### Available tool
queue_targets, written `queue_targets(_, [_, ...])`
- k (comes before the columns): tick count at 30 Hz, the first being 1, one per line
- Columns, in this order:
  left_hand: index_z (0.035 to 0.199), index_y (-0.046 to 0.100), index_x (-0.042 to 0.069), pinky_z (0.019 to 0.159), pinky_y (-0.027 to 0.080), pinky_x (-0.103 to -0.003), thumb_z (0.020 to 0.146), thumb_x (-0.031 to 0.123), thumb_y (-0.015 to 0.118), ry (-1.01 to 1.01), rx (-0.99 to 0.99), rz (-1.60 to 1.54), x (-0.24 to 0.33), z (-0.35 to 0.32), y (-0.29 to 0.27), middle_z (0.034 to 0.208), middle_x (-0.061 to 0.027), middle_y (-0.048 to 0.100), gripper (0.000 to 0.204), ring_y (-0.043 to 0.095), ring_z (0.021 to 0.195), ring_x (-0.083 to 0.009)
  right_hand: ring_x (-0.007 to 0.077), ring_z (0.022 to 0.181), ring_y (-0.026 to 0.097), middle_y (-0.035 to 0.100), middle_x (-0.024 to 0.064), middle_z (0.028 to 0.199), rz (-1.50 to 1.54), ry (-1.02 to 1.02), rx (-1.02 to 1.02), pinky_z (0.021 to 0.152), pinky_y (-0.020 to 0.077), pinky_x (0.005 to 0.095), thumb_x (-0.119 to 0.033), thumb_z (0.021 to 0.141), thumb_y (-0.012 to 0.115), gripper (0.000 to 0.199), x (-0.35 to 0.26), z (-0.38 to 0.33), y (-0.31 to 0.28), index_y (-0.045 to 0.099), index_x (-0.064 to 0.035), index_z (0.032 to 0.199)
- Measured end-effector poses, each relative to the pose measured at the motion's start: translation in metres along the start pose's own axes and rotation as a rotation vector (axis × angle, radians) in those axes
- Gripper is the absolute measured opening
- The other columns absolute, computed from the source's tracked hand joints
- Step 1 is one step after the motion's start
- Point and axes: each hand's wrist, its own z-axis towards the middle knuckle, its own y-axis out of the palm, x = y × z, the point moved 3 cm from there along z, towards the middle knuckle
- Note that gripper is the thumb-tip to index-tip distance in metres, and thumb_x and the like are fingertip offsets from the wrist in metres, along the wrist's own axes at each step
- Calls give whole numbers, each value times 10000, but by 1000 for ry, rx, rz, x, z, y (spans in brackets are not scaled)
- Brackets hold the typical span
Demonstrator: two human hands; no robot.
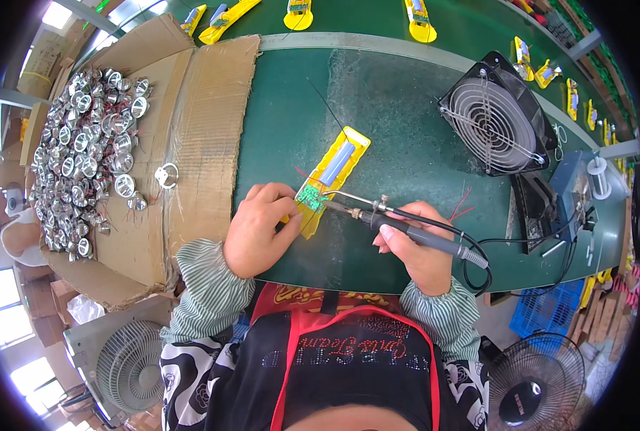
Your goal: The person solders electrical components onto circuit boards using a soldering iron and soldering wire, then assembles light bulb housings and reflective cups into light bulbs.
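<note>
My right hand [420,246] is wrapped round a soldering iron [413,231] with a dark grey handle and a thin metal wire-feed tube. Its tip reaches a small green circuit board [310,197] at the near end of a yellow plastic casing [348,159]. A blue-grey cylindrical battery [336,164] lies along the casing, and thin red wires stick out beside the board. With fingers bent, my left hand [264,228] grips the casing's near left edge by the board. Some of the board is hidden by the iron tip and fingers.
At the left, a cardboard box [201,144] holds many silver reflector cups [83,161]. A black fan with a wire guard [491,123] stands at the right, near a blue soldering station [572,188] and solder spool [598,178]. More yellow casings [420,21] lie beyond the bench's far edge.
</note>
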Motion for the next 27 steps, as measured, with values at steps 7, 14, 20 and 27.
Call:
queue_targets(7, [747,563,20,755,421,-371,747,51,615,12,-13,33,1,0,2,954,-120,558,60,498,877,-297,119,633,617,642,116,737,3,21,-10,555,503,234,-2,763,640,182,6,1,3,541,47,908])
queue_targets(14, [744,566,19,759,423,-374,742,57,615,18,-11,39,2,0,2,950,-121,561,62,501,879,-300,114,643,624,646,112,747,-47,-19,-20,572,508,226,-2,753,643,178,10,2,2,553,51,897])
queue_targets(20, [748,573,19,759,425,-375,741,64,616,10,-17,37,1,-1,4,940,-124,565,62,503,880,-304,120,635,613,633,111,737,27,27,23,574,511,238,4,769,627,169,3,-1,-2,537,53,904])
queue_targets(27, [754,576,17,748,424,-375,733,59,618,31,1,34,1,0,0,916,-127,562,63,507,869,-309,134,648,618,633,120,777,-2,-41,89,564,516,240,0,783,625,166,-7,-2,-16,538,50,916])
